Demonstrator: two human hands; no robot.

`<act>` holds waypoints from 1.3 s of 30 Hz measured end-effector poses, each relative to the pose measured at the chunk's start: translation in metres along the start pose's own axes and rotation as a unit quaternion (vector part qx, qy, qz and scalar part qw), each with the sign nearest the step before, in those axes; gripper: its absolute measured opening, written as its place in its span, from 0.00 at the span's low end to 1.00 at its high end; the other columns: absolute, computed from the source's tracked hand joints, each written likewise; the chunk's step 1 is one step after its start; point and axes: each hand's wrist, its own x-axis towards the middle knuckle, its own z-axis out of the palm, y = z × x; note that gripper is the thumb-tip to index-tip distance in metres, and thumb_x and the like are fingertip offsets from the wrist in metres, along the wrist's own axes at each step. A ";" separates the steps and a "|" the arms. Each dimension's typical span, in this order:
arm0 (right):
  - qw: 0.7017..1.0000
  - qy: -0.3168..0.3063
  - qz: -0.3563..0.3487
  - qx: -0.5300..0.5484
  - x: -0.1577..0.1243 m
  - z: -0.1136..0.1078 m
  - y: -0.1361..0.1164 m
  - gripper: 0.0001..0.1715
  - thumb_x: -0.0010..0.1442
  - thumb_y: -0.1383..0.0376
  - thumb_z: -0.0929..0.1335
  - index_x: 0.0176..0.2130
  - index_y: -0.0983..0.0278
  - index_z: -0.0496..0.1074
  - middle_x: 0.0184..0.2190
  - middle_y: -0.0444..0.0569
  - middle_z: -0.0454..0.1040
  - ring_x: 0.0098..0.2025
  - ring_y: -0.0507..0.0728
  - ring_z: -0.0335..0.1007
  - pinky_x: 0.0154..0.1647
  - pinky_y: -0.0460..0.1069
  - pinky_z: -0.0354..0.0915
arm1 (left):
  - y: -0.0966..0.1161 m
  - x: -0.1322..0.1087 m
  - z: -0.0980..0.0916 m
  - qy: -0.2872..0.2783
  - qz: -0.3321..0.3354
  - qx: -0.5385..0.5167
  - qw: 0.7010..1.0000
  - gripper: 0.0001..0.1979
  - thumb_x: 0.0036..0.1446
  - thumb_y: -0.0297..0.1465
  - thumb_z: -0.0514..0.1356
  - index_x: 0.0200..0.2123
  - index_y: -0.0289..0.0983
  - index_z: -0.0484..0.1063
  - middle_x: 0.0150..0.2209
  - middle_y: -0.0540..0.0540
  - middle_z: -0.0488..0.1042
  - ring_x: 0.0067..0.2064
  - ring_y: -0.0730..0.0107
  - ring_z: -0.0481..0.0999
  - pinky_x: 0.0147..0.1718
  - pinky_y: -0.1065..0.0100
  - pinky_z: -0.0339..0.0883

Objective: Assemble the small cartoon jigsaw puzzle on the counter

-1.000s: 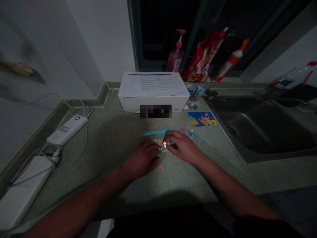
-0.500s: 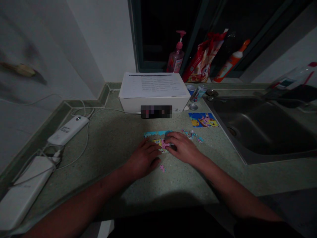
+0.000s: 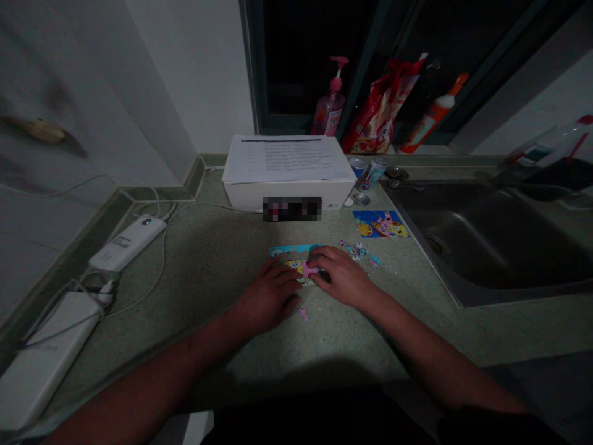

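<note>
A partly assembled cartoon jigsaw puzzle lies on the speckled green countertop, with a blue strip along its far side. My left hand rests on its near left edge. My right hand sits over its right side, fingertips on a pink jigsaw piece. Several loose pieces lie to the right, and a single pink piece lies just below my hands. A printed picture card lies farther back.
A white box topped with a printed sheet stands behind the puzzle. Two cans stand beside it, next to a steel sink on the right. White power banks and cables lie at the left. Bottles stand along the window behind.
The view has shifted very slightly. Both hands remain at the puzzle, and the pink piece under my right fingertips shows less bright glare.
</note>
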 end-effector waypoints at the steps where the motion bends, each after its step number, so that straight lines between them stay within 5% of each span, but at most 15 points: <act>1: 1.000 -0.001 0.001 -0.001 0.000 0.000 0.000 0.08 0.67 0.66 0.73 0.47 0.61 0.77 0.53 0.56 0.78 0.56 0.66 0.76 0.58 0.65 0.73 | 0.000 0.000 0.000 -0.001 0.000 0.001 1.000 0.11 0.67 0.29 0.63 0.51 0.40 0.78 0.56 0.43 0.82 0.61 0.52 0.77 0.71 0.39 0.56; 39: 1.000 -0.002 0.005 -0.012 0.001 -0.002 -0.001 0.05 0.68 0.67 0.72 0.45 0.61 0.77 0.54 0.57 0.77 0.57 0.67 0.75 0.59 0.66 0.72 | 0.000 0.001 -0.001 -0.007 -0.001 0.006 1.000 0.11 0.67 0.29 0.62 0.51 0.39 0.77 0.57 0.43 0.81 0.61 0.52 0.76 0.71 0.39 0.56</act>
